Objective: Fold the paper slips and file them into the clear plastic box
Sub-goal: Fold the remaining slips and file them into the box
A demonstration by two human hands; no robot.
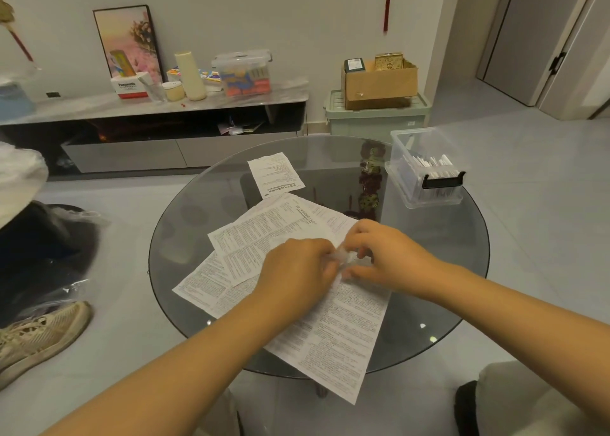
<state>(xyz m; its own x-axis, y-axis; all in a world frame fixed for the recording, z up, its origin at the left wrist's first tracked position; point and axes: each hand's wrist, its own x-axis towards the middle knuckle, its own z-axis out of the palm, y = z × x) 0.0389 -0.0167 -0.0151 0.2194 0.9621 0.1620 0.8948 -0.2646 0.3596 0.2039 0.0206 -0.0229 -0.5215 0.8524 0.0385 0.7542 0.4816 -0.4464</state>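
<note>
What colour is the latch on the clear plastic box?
Black; the latch shows on the clear plastic box in the head view.

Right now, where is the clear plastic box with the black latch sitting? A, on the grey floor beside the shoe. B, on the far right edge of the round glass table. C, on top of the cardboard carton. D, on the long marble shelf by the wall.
B: the clear plastic box with the black latch stands, lid off, on the far right part of the round glass table, with folded slips inside it.
</note>
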